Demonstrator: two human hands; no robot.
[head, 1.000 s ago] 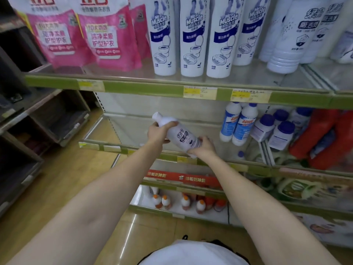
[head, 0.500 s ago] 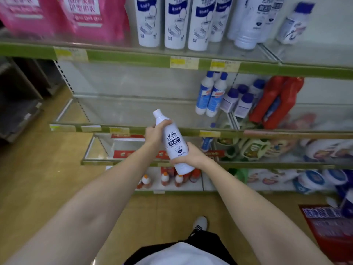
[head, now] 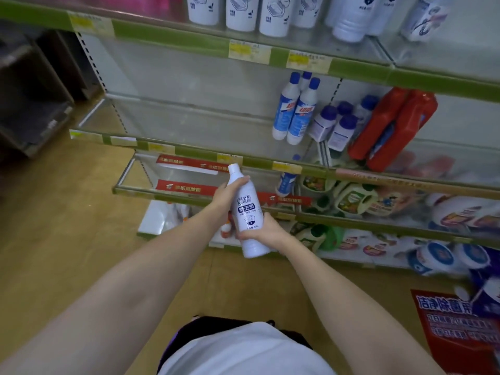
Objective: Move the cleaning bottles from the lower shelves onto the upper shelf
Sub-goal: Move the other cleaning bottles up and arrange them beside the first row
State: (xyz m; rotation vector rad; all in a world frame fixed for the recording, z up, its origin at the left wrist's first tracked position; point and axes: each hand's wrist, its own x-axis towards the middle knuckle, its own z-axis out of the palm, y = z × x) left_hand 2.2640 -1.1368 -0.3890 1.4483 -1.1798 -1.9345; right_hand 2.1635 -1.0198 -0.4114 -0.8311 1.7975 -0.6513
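I hold a white cleaning bottle [head: 246,212] with a dark blue label nearly upright in front of the lower shelves. My left hand [head: 226,194] grips its neck and shoulder. My right hand [head: 266,230] grips its lower body from the right. The upper shelf [head: 173,32] with its green edge runs across the top and carries a row of white bottles [head: 273,16]. On the shelf below stand two blue-capped white bottles [head: 293,109] and several small blue-lidded jars [head: 334,125].
Red jugs [head: 392,128] lean on the middle shelf at right. The lower shelves hold green-and-white detergent jugs [head: 349,198] and round tubs [head: 438,258]. Small orange-capped bottles [head: 226,228] stand on the bottom shelf. Dark wooden racks [head: 29,104] stand at left, above a yellowish floor [head: 67,239].
The bottle has swung from tilted to nearly upright and come down and toward me, both hands staying on it. My view has tipped downward, showing more of the lower shelves and floor.
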